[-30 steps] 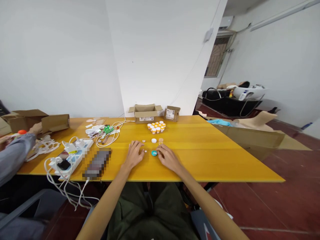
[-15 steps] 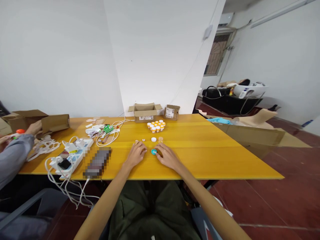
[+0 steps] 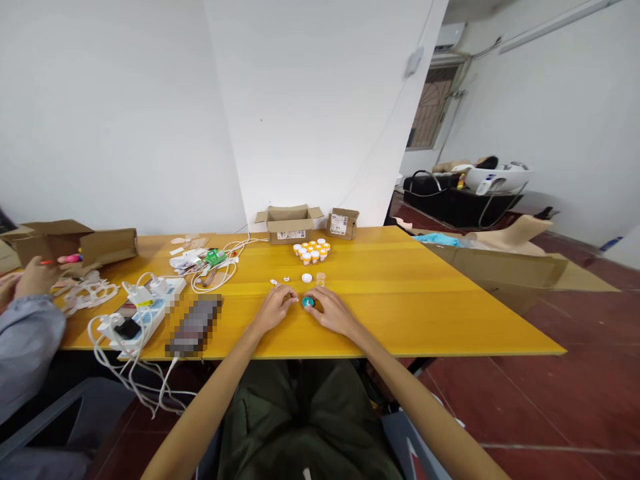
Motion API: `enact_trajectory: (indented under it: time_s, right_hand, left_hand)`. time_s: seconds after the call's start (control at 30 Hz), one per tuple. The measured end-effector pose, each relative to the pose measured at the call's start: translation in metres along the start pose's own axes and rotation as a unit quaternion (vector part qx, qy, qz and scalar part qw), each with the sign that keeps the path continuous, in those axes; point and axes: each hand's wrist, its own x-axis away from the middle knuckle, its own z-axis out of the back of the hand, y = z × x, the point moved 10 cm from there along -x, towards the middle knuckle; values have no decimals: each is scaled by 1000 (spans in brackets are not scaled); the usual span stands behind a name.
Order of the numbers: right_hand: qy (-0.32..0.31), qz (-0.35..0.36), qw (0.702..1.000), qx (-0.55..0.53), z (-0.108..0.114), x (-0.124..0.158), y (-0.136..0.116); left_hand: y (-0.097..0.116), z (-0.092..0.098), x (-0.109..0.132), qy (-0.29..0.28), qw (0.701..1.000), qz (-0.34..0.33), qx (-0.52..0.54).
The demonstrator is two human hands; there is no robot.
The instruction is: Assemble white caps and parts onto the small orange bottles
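Note:
A small round teal piece (image 3: 308,302) with something white in its middle lies on the yellow table. My right hand (image 3: 331,311) touches it with bent fingers. Just left of it, my left hand (image 3: 275,309) has its thumb and fingertips close together; whatever they hold is too small to name. Beyond my hands are a white round lid (image 3: 307,278) and a clear round container (image 3: 321,279). Two tiny white pieces, one of them (image 3: 287,279) apart from my fingers, lie above my left hand. Farther back stands a cluster of small white-and-orange jars (image 3: 312,251).
Two cardboard boxes, one open (image 3: 290,225) and one smaller (image 3: 343,223), stand by the wall. To the left are a power strip (image 3: 165,307), white cables, a blurred-out dark object (image 3: 195,325), and a co-worker's hand (image 3: 35,279) near another box.
My left hand has shifted slightly right, its fingertips nearer the teal piece. The co-worker's hand has moved left and down from the box.

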Motion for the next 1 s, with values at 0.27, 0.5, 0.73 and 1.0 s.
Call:
enact_trajectory:
  time_s: [0.27, 0.5, 0.73, 1.0]
  right_hand:
    - [-19, -19, 995, -96, -6, -2, 6]
    - [-43, -31, 980, -194, -12, -2, 7]
    - [-35, -28, 983, -176, -11, -4, 8]
    - [-42, -36, 987, -152, -12, -6, 8]
  left_hand:
    - [4, -6, -3, -10, 999, -7, 32]
    - [1, -8, -4, -19, 999, -1, 44]
    - [-2, -10, -4, -28, 998, 9, 49]
    - [-1, -13, -6, -36, 998, -5, 42]
